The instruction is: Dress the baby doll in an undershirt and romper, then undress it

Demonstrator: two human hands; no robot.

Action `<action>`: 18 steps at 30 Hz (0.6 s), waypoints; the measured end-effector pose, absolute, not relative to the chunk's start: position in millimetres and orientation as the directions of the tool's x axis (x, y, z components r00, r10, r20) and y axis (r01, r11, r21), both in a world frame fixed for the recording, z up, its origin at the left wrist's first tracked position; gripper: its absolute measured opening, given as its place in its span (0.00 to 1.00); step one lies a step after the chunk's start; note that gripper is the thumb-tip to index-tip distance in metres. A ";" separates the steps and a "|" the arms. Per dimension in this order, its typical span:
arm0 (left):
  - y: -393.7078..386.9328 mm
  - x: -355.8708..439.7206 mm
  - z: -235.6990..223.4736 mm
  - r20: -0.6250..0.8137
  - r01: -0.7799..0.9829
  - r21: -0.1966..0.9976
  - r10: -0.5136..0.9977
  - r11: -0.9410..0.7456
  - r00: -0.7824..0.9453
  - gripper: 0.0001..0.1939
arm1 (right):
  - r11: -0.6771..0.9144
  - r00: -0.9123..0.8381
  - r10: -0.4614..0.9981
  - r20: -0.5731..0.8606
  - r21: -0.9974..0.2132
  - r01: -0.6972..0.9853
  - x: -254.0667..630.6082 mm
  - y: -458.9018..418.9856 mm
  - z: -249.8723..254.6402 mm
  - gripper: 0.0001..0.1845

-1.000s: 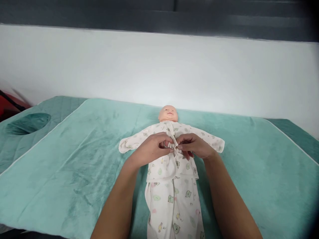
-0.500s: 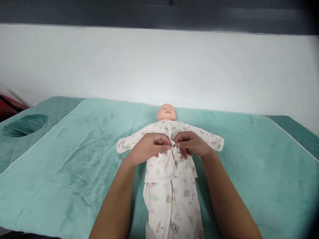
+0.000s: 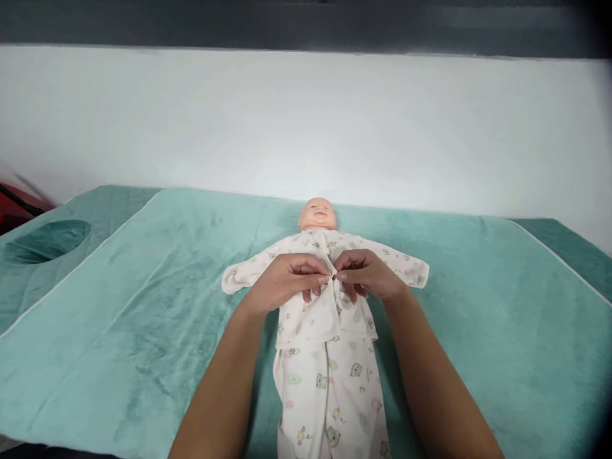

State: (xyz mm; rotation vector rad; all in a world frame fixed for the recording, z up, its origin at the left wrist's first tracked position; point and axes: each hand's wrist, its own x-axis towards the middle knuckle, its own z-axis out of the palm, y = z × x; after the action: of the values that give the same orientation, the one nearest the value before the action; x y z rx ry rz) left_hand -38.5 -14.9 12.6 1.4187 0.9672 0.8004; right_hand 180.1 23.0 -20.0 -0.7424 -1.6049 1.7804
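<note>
A baby doll (image 3: 317,214) lies on its back, arms stretched out to both sides. It wears a white printed jacket (image 3: 306,322) that closes down the front, and matching pants (image 3: 329,401). My left hand (image 3: 291,280) pinches one front edge of the jacket at chest height between thumb and fingers. Close beside it, my right hand (image 3: 366,274) pinches the other side of the opening. A small dark spot, perhaps a snap or button, shows between the fingertips; whether it is fastened I cannot tell.
A green plush cover (image 3: 143,306) spreads under the doll. At the left, the bed surface has an oval hole (image 3: 48,241). Behind stands a white wall (image 3: 306,127). Something red (image 3: 19,207) with a black strip sits at the far left edge.
Both hands stay at the jacket front, with only small finger shifts. The left fingers have curled a little more, and the jacket's lower hem has risen slightly.
</note>
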 end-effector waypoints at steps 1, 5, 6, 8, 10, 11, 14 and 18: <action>-14.7 -37.0 11.6 -0.070 0.092 0.995 0.905 0.034 0.420 0.12 | -0.060 -0.645 0.764 0.012 -0.994 -0.089 179.5 22.5 -19.6 0.12; -13.4 -34.7 9.1 -0.059 0.045 0.998 0.912 0.045 0.405 0.12 | -0.025 -0.622 0.781 0.049 -0.994 -0.110 175.1 19.9 -16.3 0.13; -13.1 -34.9 8.8 -0.056 0.033 0.998 0.914 0.047 0.403 0.12 | -0.020 -0.617 0.786 0.053 -0.994 -0.112 173.9 19.4 -15.7 0.13; -12.8 -35.2 8.4 -0.047 0.015 0.999 0.915 0.045 0.401 0.12 | -0.015 -0.607 0.793 0.058 -0.993 -0.114 172.1 18.6 -14.8 0.14; -13.0 -35.3 8.3 -0.028 -0.002 1.000 0.917 0.031 0.398 0.11 | -0.013 -0.610 0.790 0.060 -0.993 -0.115 171.4 18.2 -14.6 0.14; -13.2 -35.2 8.2 -0.016 -0.012 1.000 0.918 0.022 0.397 0.11 | -0.013 -0.615 0.786 0.062 -0.993 -0.116 171.4 18.1 -14.7 0.14; -13.8 -34.6 7.9 0.009 -0.041 0.999 0.915 0.008 0.404 0.10 | -0.003 -0.627 0.775 0.079 -0.992 -0.129 172.2 18.1 -15.6 0.12; -13.9 -34.0 6.5 0.023 -0.057 0.998 0.913 0.000 0.408 0.10 | 0.018 -0.637 0.764 0.103 -0.990 -0.138 173.1 19.2 -17.6 0.12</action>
State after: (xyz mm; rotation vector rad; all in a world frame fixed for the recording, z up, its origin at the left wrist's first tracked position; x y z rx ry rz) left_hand -34.0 -13.9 6.5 1.3470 0.8503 0.9287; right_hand 173.1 19.2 -17.6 -0.6504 -1.6219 1.7001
